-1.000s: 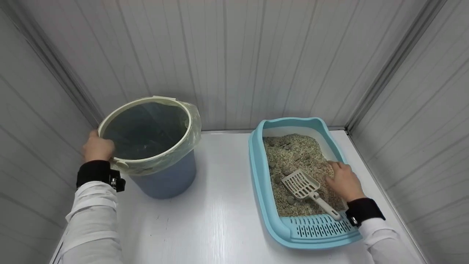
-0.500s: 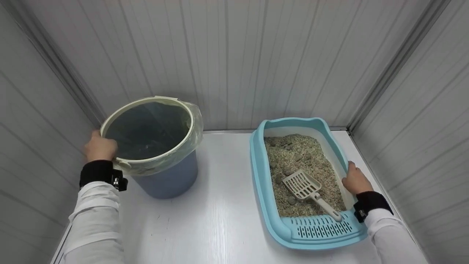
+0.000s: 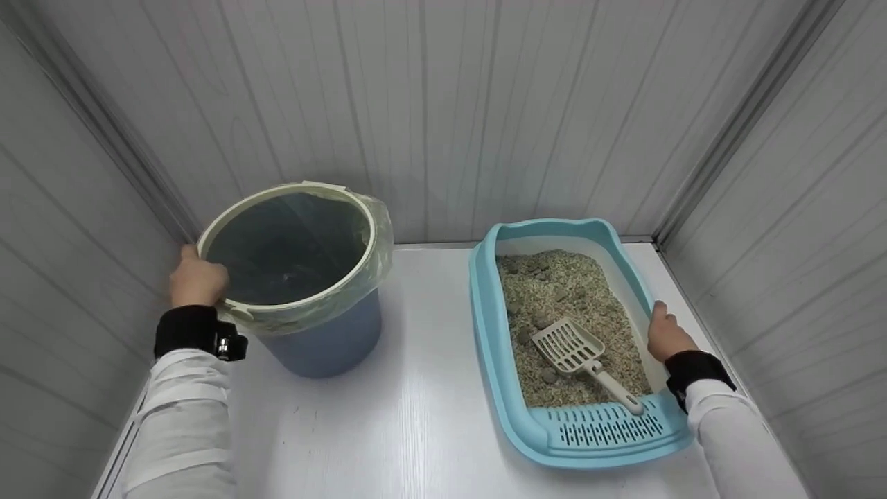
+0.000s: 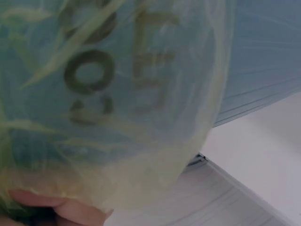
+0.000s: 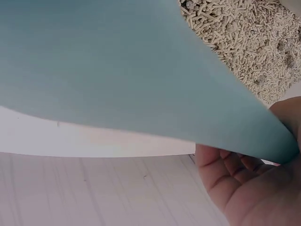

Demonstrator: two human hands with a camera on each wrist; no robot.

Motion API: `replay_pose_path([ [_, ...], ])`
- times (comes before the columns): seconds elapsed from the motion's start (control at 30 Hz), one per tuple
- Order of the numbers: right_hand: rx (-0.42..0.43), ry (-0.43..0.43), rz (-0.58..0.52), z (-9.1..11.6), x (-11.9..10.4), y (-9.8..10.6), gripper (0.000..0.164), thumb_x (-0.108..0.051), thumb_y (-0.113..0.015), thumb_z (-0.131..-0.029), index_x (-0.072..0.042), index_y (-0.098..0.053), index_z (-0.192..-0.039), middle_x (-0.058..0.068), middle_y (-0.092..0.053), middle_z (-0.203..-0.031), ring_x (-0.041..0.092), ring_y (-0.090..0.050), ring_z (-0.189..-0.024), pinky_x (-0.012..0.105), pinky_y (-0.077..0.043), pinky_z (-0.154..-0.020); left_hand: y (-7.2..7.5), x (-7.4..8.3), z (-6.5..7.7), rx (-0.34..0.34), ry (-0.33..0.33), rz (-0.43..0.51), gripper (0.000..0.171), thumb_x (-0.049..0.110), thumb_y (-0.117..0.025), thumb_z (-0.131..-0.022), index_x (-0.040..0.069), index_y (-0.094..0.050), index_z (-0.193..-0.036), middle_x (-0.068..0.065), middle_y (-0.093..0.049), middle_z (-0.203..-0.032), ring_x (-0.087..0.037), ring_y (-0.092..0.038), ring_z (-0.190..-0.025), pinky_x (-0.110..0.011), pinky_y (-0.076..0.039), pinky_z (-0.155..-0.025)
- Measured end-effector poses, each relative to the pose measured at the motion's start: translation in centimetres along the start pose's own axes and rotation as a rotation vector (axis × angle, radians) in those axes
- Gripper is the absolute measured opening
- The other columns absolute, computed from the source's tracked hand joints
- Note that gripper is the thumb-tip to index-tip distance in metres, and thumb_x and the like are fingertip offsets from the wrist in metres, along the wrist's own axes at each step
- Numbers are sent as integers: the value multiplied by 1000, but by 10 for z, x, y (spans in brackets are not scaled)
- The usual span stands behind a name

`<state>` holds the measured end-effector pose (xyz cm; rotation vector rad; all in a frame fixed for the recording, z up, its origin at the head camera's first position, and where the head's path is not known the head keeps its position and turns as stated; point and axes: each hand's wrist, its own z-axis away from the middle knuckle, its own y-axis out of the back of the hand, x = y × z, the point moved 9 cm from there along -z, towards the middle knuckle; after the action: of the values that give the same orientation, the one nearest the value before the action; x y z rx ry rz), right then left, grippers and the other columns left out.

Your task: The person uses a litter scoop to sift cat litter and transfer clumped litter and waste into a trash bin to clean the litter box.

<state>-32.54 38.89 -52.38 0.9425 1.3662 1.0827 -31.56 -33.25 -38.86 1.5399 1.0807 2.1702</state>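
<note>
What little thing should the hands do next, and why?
Maybe the right hand should let go of the litter box and take the scoop by its handle. The scoop lies loose on the litter, its handle over the slotted end, close to that hand, and lumps show beside it. The left hand holds the bin.

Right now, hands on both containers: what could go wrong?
The scoop lies untouched on the litter; if the right hand tilts the litter box, it might slide off. Loose litter could spill over the slotted end too.
The left hand grips the bin at its bag-draped rim, so a pull might dislodge the bag.
</note>
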Motion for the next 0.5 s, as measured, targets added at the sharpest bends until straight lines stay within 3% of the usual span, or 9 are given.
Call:
replay_pose_path([
  [0.27, -65, -41, -25, 1, 2, -3, 56, 10, -33, -81, 21, -2, -126, 50, -33, -102, 52, -49, -71, 53, -42, -62, -9, 8, 14, -2, -9, -33, 64, 11, -31, -81, 0, -7, -138, -40, -39, -119, -42, -46, -98, -39, -42, -68],
  [0.5, -39, -8, 0, 3, -3, 1, 54, 10, -34, -80, 22, -5, -124, 49, -36, -97, 49, -50, -65, 52, -42, -57, -13, 10, 25, 5, -15, -37, 64, 8, -33, -79, -4, -7, -137, -42, -37, -119, -46, -45, -100, -42, -43, -70],
])
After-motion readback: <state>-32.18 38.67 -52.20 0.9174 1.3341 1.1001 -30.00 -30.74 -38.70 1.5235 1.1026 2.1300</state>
